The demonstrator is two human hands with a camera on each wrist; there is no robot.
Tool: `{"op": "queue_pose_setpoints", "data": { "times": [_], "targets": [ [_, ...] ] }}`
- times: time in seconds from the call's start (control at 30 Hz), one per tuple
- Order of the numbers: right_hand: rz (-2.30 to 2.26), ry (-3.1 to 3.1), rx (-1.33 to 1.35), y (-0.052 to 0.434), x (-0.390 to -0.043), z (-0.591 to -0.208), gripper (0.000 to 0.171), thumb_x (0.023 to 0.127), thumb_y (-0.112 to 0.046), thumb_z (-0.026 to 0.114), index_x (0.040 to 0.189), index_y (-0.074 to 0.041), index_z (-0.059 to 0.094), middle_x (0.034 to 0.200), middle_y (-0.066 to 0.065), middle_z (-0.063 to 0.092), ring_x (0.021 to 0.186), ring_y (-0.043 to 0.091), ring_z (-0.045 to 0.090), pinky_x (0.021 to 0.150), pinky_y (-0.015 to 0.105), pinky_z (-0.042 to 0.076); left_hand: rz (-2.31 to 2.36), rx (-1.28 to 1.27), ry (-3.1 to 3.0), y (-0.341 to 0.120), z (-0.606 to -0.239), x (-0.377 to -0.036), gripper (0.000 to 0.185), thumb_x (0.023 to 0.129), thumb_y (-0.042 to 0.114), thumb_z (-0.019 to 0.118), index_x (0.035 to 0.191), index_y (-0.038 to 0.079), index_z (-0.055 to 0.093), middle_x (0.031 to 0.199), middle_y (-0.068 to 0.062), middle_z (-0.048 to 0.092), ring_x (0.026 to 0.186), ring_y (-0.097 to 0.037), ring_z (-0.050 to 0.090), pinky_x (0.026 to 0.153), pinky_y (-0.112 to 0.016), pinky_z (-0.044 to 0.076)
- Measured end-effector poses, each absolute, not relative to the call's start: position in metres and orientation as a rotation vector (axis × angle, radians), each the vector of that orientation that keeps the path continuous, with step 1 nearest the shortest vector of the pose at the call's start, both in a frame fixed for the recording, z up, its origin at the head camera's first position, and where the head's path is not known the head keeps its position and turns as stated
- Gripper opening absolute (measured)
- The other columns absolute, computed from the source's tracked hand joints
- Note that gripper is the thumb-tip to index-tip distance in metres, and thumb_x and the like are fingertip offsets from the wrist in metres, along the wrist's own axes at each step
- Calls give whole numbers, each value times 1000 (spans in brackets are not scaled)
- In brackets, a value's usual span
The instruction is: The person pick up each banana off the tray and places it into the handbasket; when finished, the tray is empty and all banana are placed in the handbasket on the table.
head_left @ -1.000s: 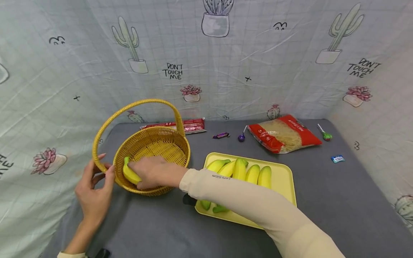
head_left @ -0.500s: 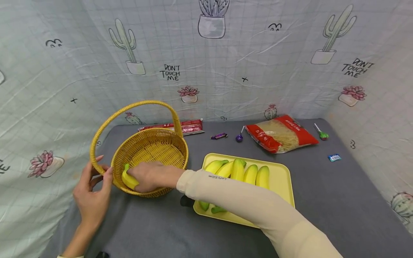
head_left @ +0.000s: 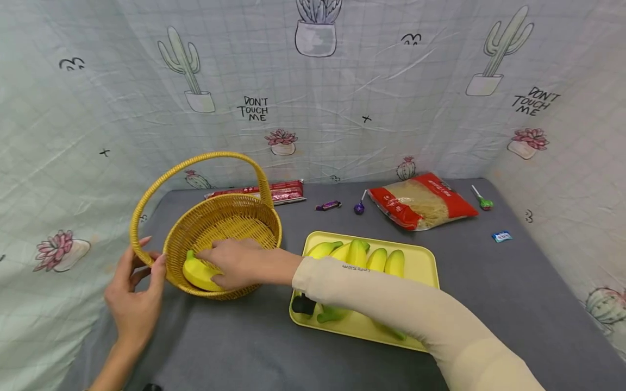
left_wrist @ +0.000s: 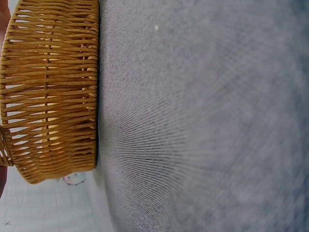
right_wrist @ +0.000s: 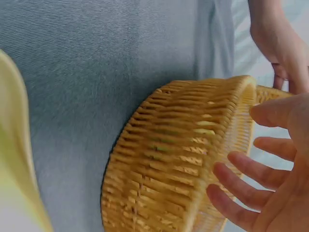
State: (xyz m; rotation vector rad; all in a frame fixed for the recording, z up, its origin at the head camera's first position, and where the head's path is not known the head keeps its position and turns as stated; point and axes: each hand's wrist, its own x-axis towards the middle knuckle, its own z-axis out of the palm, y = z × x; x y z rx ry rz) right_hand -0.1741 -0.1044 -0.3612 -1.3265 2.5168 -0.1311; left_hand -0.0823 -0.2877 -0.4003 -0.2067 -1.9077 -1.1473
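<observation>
A yellow wicker basket (head_left: 188,233) with a tall arched handle stands on the left of the table. At the handle's lower left end, my left hand (head_left: 134,304) pinches it between thumb and fingers. One banana (head_left: 198,272) lies inside the basket, against its near left wall. My right hand (head_left: 239,263) is over the basket, just right of the banana. In the right wrist view, that hand's spread fingers (right_wrist: 241,183) hold nothing. Several more bananas (head_left: 358,252) lie on a pale yellow tray (head_left: 424,266), partly hidden by my right sleeve.
Behind the basket lies a long red packet (head_left: 288,191). Along the back are a purple-wrapped candy (head_left: 328,206), a purple lollipop (head_left: 359,208), a red bag of noodle-like food (head_left: 423,202) and a green lollipop (head_left: 485,203). A small blue packet (head_left: 501,236) lies at the right.
My right hand has let go of the banana inside the basket and drawn back a little to the right, with its fingers opened. My left hand keeps its hold on the handle.
</observation>
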Motion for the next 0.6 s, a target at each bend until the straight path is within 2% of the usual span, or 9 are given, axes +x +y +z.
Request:
{"op": "queue_pose_setpoints", "data": {
  "times": [0.17,0.43,0.6],
  "targets": [
    [-245,2549,-1428,-72,-174,-349,61,105,-36,67,162,-26,47,138,-3,58,104,7,59,68,24,52,-1151,-199,-1907,-288,-400,-83,39,93,-9,71,132,-12,66,97,-16,68,91,-8,65,80,-11,52],
    [-290,2634,-1497,-7,-168,-335,60,104,-38,69,159,-23,51,137,3,60,99,12,60,68,26,52,-1177,-220,-1869,-289,-403,-82,47,92,-11,71,138,-9,64,96,-13,69,90,-8,65,80,-12,53],
    [-420,2698,-1493,39,-169,-332,60,102,-39,73,156,-20,54,136,4,61,102,16,61,75,32,53,-1184,-229,-1871,-291,-403,-82,49,91,-12,72,139,-9,64,97,-13,70,91,-9,65,81,-12,53]
  ]
}}
